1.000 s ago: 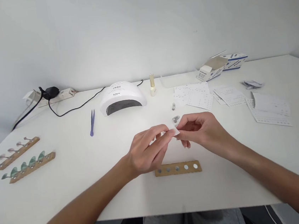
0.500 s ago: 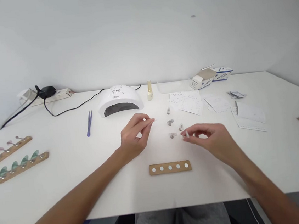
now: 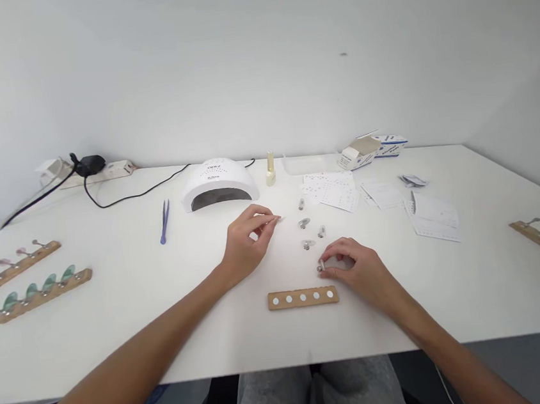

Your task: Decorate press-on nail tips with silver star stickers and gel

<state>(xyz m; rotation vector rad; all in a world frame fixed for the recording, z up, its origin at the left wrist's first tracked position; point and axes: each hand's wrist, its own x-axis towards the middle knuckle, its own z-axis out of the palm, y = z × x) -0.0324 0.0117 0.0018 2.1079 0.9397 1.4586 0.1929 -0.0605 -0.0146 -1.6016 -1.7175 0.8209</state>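
Note:
My left hand is closed in a pinch above the table, with a small pale sliver at the fingertips; it looks like a clear nail tip. Thumb and forefinger of my right hand grip a small nail tip holder with a metal base, just behind the wooden strip. That wooden strip bears a row of several round white dots. Between and beyond my hands lie more nail tip holders with clear tips, apart from either hand.
A white nail lamp, purple tweezers and a polish bottle stand farther back. Printed sheets and an open box are at right. Wooden stands with green tips and pink tips lie left.
My right hand has come nearer and left with the holder, toward the wooden strip. My left hand keeps its pinch in nearly the same place. The view has shifted slightly.

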